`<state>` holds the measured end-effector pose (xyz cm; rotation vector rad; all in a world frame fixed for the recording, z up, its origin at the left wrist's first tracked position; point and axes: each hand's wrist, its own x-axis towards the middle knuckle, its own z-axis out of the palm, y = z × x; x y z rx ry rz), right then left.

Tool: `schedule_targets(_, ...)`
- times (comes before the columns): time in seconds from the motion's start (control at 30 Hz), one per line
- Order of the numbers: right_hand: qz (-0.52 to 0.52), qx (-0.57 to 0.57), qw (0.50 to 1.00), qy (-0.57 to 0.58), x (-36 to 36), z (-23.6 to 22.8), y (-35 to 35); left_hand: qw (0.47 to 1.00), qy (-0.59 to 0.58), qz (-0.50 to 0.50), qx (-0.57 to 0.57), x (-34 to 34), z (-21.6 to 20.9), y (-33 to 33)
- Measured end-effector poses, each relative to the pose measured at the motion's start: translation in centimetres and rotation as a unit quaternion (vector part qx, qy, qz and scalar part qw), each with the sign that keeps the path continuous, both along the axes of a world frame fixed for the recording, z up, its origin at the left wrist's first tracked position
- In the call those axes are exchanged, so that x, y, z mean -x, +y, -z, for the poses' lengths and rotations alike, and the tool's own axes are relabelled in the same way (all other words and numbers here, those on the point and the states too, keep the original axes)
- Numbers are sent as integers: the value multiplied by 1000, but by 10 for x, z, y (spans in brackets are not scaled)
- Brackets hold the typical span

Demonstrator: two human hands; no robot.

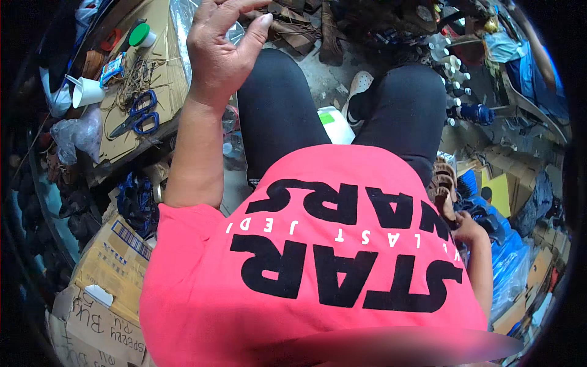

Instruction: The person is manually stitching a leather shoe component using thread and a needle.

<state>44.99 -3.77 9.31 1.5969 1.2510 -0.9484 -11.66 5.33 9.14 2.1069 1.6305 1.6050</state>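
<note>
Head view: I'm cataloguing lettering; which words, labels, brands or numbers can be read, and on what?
I leave wording uncopied.
Pink shirt: large black and smaller white letters, upside down, readable.
Cardboard, lower left: black handwriting, partly readable.
Blue-and-white packet: print too small to read.

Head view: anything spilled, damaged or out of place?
No clear spill or damage. Brown strips lie scattered on the cardboard at left, beside blue-handled scissors with handles apart: untidy, possibly just work scraps. The brown pieces by the right hand are partly hidden, so can't judge those.

Free floor [321,76] between the knees [272,70], except for shoe [361,84] and white object [337,128]
</note>
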Motion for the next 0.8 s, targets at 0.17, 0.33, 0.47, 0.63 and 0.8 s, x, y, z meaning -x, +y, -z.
schedule_targets(0.17, -12, -125, 992, -26, -4, -25, 46, 999, -39, -28, -3, 14, 8, 11)
schedule_targets(0.33, -183, -253, 938, 153, 77, 18, 49, 999, -15, -43, -10, 4, 6, 19)
schedule_targets(0.47, -227, -99, 968, 46, 22, 66, 15, 998, 15, -59, -17, 13, 2, 22)
schedule_targets(0.63, -160, -11, 983, 90, 56, 35, 61, 997, 7, -72, -6, 22, 11, 30)
schedule_targets(0.8, -83, -351, 907, 218, 57, 39, 128, 997, -53, -57, 24, 26, 25, 55)
